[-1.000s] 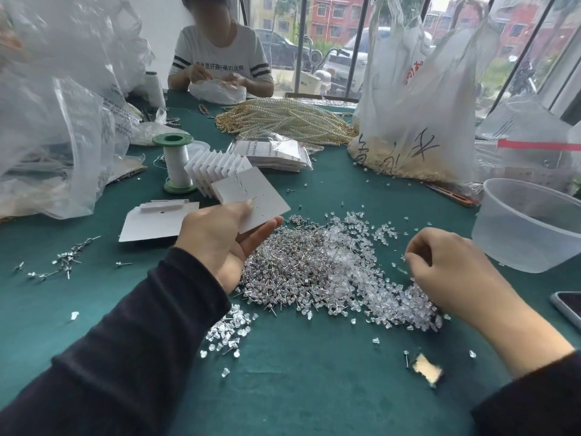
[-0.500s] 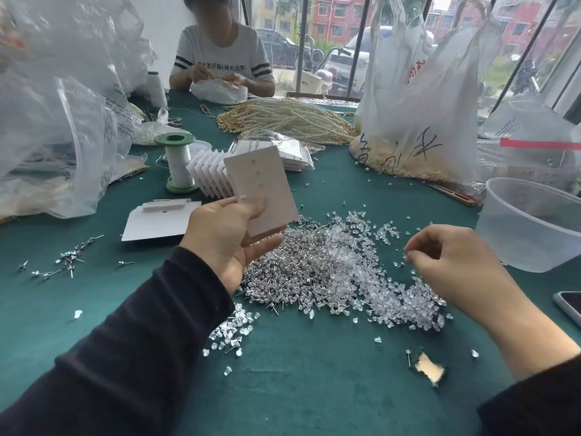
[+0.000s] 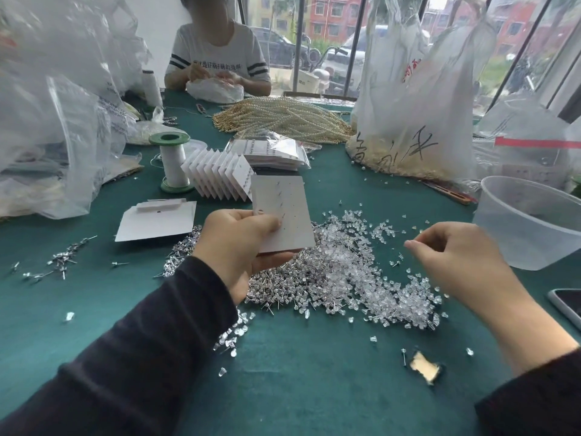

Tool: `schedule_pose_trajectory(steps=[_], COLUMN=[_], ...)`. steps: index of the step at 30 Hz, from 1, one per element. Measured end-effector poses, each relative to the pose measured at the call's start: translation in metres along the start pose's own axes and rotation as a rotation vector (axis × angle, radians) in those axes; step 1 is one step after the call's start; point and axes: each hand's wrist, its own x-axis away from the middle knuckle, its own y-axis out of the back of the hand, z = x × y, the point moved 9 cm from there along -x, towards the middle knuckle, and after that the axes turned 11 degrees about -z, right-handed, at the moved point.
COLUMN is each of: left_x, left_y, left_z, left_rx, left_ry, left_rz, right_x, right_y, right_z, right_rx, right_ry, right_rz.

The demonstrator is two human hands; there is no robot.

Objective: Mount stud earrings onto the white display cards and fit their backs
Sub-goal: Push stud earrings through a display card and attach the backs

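While the left hand (image 3: pixel 242 243) pinches the thin white rectangular display card (image 3: pixel 283 212) by its lower left corner, upright above the middle of the green cloth tabletop (image 3: pixel 314 388), the right hand (image 3: pixel 456 262) hovers to its right with thumb and forefinger drawn together, though whether they hold anything I cannot tell. The card looks light and bendy, so support close to the holes seems wise; the heaped small silver stud earrings (image 3: pixel 301 284) and clear plastic backs (image 3: pixel 386 294) beneath look tiny and slippery.

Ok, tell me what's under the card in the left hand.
The left hand holds the card above the pile of studs and backs; fingers support its lower edge. Whatever lies directly behind the card is hidden.
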Motion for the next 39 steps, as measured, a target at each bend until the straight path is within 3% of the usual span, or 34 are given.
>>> schedule_pose_trajectory(steps=[4,8,17,23,29,33,39], left_x=[0.002,0.003,0.003,0.007,0.016,0.022,0.028], left_y=[-0.003,-0.006,-0.007,-0.012,-0.023,-0.029,-0.034], left_z=[0.004,0.009,0.011,0.014,0.015,0.015,0.015], left_rx=[-0.046,-0.085,-0.125,-0.148,-0.17,-0.185,-0.192], left_ry=[0.008,0.031,0.037,0.034,-0.023,-0.083,-0.099], left_rz=[0.018,0.033,0.032,0.059,0.101,0.126,0.175], right_x=[0.0,0.001,0.004,0.006,0.032,0.05,0.051], right_y=[0.001,-0.011,-0.028,-0.003,0.01,0.004,-0.005], right_z=[-0.002,-0.012,0.006,0.018,0.063,0.094,0.094], right_rx=[-0.027,0.138,0.149,-0.204,-0.516,-0.568,-0.585], right_ry=[-0.019,-0.017,0.117,0.033,0.122,0.309,0.329], right_rz=[0.01,0.109,0.119,0.01,-0.062,-0.107,-0.1])
